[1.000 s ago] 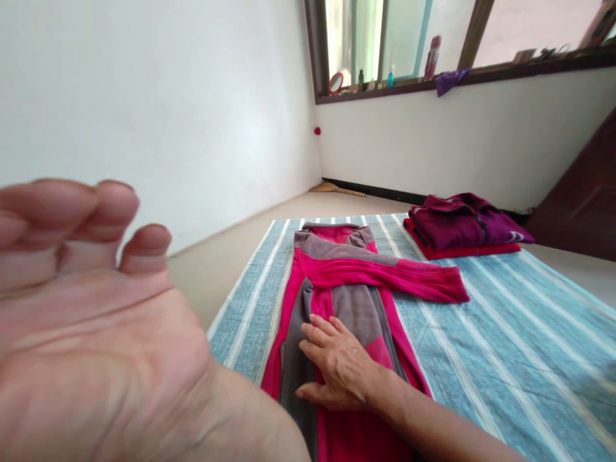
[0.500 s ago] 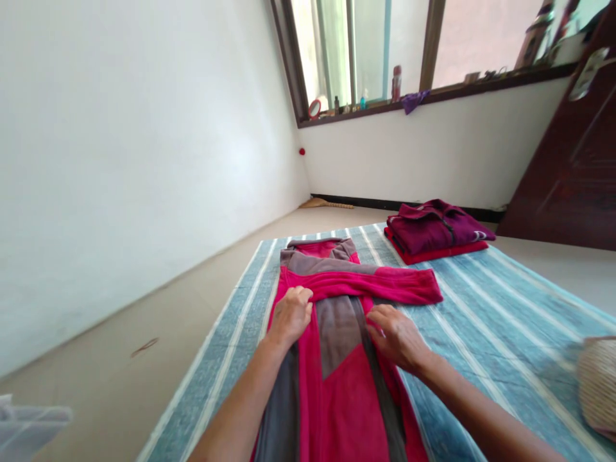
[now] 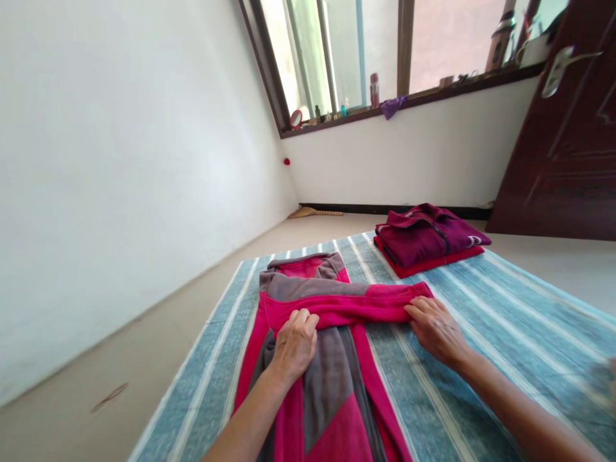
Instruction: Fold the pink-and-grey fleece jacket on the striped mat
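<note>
A pink and grey jacket [image 3: 332, 372] lies lengthwise in front of me, its collar at the far end. One sleeve [image 3: 337, 308] is laid across the chest and sticks out to the right past the body. My left hand [image 3: 294, 343] has its fingers curled on the sleeve's lower edge, near the middle of the jacket. At the cuff end, my right hand [image 3: 437, 328] pinches the sleeve, with the fingertips partly hidden in the cloth.
The jacket rests on a blue striped cloth [image 3: 202, 378]. Folded clothes, a purple jacket [image 3: 428, 237] on a red garment [image 3: 433, 262], sit at the far right. A dark red door [image 3: 553, 179] stands behind. A broom [image 3: 315, 212] lies by the wall.
My right hand has moved right, from the jacket's body to the sleeve's cuff end. My left hand stays near the sleeve's lower edge, now closer to the jacket's middle. The view has turned slightly right.
</note>
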The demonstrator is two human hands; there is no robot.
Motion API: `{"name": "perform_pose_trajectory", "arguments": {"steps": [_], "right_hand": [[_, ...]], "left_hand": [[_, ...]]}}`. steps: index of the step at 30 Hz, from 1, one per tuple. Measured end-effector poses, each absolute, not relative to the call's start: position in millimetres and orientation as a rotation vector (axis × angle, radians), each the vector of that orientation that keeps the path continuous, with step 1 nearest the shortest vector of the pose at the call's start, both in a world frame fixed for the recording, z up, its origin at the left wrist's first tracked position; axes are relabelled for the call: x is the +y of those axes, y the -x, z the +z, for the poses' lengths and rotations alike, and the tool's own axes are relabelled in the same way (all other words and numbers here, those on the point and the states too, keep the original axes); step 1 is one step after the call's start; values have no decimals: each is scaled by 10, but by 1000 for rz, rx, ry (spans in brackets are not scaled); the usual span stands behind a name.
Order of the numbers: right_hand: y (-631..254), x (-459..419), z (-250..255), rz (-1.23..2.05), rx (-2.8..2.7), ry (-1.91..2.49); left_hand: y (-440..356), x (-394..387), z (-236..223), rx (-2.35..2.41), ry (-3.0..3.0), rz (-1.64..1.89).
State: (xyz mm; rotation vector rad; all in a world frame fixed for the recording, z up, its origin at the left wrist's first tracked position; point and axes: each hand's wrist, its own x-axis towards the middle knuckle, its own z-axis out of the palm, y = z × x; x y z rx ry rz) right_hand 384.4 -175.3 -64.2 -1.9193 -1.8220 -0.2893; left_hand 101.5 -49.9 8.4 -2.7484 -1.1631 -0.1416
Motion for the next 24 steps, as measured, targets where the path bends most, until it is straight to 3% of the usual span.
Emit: {"name": "perform_pose_trajectory", "arguments": {"steps": [9, 18, 24], "right_hand": [[-4189, -1569, -477, -226, -1754, 1693], [-4222, -1701, -446, -7, -1984, 1699], [-4224, -1726, -346, 170, -1721, 1618]], "left_hand": [[-947, -389, 74, -1127, 2882, -308], [-1011, -436, 79, -946, 2820, -61], [-1037, -413, 87, -958, 2741, -44]]}}
